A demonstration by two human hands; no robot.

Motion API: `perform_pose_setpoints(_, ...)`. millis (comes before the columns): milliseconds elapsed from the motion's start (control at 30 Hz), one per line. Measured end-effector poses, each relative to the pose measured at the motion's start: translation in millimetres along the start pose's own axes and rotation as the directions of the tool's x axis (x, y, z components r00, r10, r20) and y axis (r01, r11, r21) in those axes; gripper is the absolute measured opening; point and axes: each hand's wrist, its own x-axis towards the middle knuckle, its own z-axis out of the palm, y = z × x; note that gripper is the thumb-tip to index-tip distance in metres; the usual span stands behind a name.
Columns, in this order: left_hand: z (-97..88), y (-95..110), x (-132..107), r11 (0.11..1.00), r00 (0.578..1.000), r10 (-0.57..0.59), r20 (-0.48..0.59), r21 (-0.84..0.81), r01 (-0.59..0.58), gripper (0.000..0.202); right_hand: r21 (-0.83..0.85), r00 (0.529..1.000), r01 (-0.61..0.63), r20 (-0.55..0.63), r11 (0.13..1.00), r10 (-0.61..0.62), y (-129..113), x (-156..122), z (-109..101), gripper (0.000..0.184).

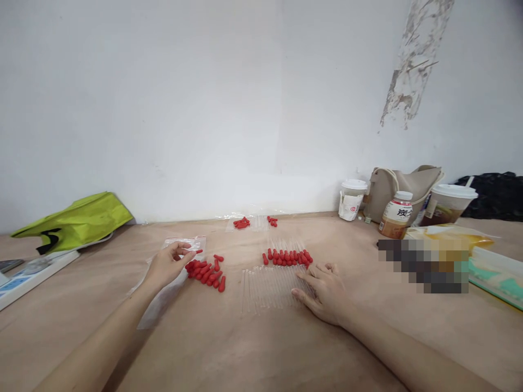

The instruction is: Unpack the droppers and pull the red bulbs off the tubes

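My left hand is closed in a pinch, with the end of a red rubber dropper bulb showing at its fingertips. Just below and beside it lies a loose heap of red bulbs, next to a clear plastic bag partly under the wrist. My right hand rests with its fingers apart over the right end of a row of clear glass dropper tubes. Behind that row lie several droppers with red bulbs fitted, side by side, their clear tubes pointing toward the wall.
Against the wall lies a clear bag with more red bulbs and tubes. At right stand a paper cup, a bottle, a lidded drink cup and a beige handbag. A yellow-green bag and a white power strip lie left.
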Motion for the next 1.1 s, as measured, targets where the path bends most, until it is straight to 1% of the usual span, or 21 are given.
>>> perform_pose_setpoints(67,0.5,1,9,0.999,0.999,-0.006,0.035,-0.039,0.008,0.042,0.009,1.000,-0.004,-0.002,1.000,0.004,0,0,0,0.029)
perform_pose_setpoints(133,1.3,4,20,0.996,0.991,-0.027,0.130,-0.076,0.037,0.038,0.005,1.000,0.001,-0.011,1.000,-0.001,0,0,0,0.029)
perform_pose_setpoints(233,2.9,8,36,0.990,0.953,-0.078,0.292,-0.094,0.109,0.031,-0.018,0.999,0.009,-0.034,1.000,-0.009,1,-1,0,0.030)
perform_pose_setpoints(300,4.3,8,44,0.988,0.934,-0.096,0.343,-0.080,0.131,0.026,-0.024,0.999,0.008,-0.041,1.000,-0.009,1,-1,0,0.030)
perform_pose_setpoints(367,6.1,7,49,0.986,0.914,-0.105,0.393,-0.077,0.147,0.022,-0.018,0.999,0.006,-0.041,1.000,-0.007,2,-2,0,0.029)
perform_pose_setpoints(467,9.0,4,52,0.980,0.870,-0.124,0.478,-0.076,0.181,0.019,0.009,0.999,-0.003,-0.032,1.000,0.003,2,-1,0,0.028)
perform_pose_setpoints(600,11.4,3,52,0.974,0.828,-0.145,0.541,-0.071,0.217,0.020,0.036,1.000,-0.021,-0.015,0.999,0.021,2,0,0,0.028)
perform_pose_setpoints(667,11.5,3,52,0.974,0.822,-0.149,0.549,-0.061,0.217,0.023,0.034,1.000,-0.025,-0.009,0.999,0.025,2,0,0,0.028)
perform_pose_setpoints(733,11.2,2,52,0.978,0.832,-0.147,0.535,-0.049,0.204,0.028,0.034,1.000,-0.026,-0.004,0.999,0.026,2,-1,0,0.028)
perform_pose_setpoints(800,11.1,2,53,0.984,0.859,-0.130,0.496,-0.039,0.171,0.032,0.037,1.000,-0.028,-0.005,0.999,0.029,2,-1,0,0.028)
perform_pose_setpoints(900,14.0,10,52,0.997,0.921,-0.058,0.385,-0.024,0.073,0.034,0.040,0.999,-0.040,-0.015,0.998,0.041,2,-1,0,0.027)
perform_pose_setpoints(967,20.1,24,48,1.000,0.955,0.014,0.297,-0.002,-0.014,0.034,0.038,0.998,-0.048,-0.030,0.998,0.049,2,0,1,0.028)
perform_pose_setpoints(1000,24.8,34,44,0.998,0.963,0.053,0.264,0.012,-0.058,0.033,0.036,0.998,-0.051,-0.039,0.998,0.052,2,0,1,0.028)
perform_pose_setpoints(1033,30.9,45,39,0.994,0.964,0.092,0.248,0.026,-0.102,0.032,0.033,0.997,-0.054,-0.049,0.998,0.056,2,0,1,0.028)
perform_pose_setpoints(1100,46.4,68,26,0.980,0.944,0.173,0.282,0.041,-0.192,0.027,0.029,0.996,-0.060,-0.061,0.998,0.062,3,0,2,0.028)
